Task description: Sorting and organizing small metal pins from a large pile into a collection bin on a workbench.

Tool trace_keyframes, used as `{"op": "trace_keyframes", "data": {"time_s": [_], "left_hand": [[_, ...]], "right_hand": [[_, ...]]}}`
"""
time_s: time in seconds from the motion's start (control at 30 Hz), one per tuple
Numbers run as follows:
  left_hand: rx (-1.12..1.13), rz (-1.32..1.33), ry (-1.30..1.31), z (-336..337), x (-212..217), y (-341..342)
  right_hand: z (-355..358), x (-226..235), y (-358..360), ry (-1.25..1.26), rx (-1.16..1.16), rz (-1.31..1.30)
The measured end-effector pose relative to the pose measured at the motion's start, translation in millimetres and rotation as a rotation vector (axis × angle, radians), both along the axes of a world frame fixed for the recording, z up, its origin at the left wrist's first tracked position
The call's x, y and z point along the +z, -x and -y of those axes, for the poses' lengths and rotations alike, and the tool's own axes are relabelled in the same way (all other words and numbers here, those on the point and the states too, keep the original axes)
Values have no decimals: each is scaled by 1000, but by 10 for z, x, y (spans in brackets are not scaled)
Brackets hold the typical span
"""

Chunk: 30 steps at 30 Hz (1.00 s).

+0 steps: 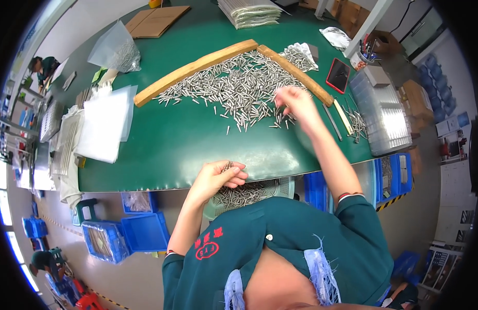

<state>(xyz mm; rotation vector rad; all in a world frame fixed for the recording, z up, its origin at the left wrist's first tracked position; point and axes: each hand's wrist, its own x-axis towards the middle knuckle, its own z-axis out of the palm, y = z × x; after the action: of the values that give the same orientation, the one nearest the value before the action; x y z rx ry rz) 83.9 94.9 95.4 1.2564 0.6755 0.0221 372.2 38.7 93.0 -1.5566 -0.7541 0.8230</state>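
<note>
Taking the middle of the view as the hub of a clock, we find the heap of small metal pins (pixel 233 82) at twelve o'clock, spread over the green table (pixel 171 142). Behind it, a left wooden bar (pixel 197 64) at eleven and a right wooden bar (pixel 296 75) at one meet in a peak. Between one and two, we note the right hand (pixel 297 102) at the heap's right edge, its fingers bent and blurred; we cannot tell whether they hold a pin. Between seven and eight, we see the left hand (pixel 217 178) at the table's near edge, its fingers curled around several pins (pixel 227 166). Toward half past five, we observe a pale green basket (pixel 287 187) containing more metal pieces (pixel 249 192). At two o'clock lies a red-edged phone (pixel 338 76); between two and three, clear plastic trays (pixel 383 116); between nine and ten, white sheets (pixel 100 129); at ten, a clear plastic bag (pixel 112 49).
</note>
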Motion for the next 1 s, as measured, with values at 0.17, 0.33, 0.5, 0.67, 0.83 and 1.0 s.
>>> {"op": "trace_keyframes", "data": {"time_s": [0.17,0.33,0.5,0.67,0.83,1.0], "left_hand": [[-17,4,18,73,-32,-4],[-50,-8,27,71,-53,-3],[-61,40,59,39,12,-44],[-68,64,112,43,100,-112],[-80,83,157,43,95,-86],[-103,94,180,47,39,-88]], "right_hand": [[-326,-179,-1180,-140,-371,42],[-418,-21,-1148,-101,-382,475],[18,561,285,97,465,87],[297,412,802,-51,739,376],[374,310,902,-88,744,374],[410,325,932,-38,734,439]]}}
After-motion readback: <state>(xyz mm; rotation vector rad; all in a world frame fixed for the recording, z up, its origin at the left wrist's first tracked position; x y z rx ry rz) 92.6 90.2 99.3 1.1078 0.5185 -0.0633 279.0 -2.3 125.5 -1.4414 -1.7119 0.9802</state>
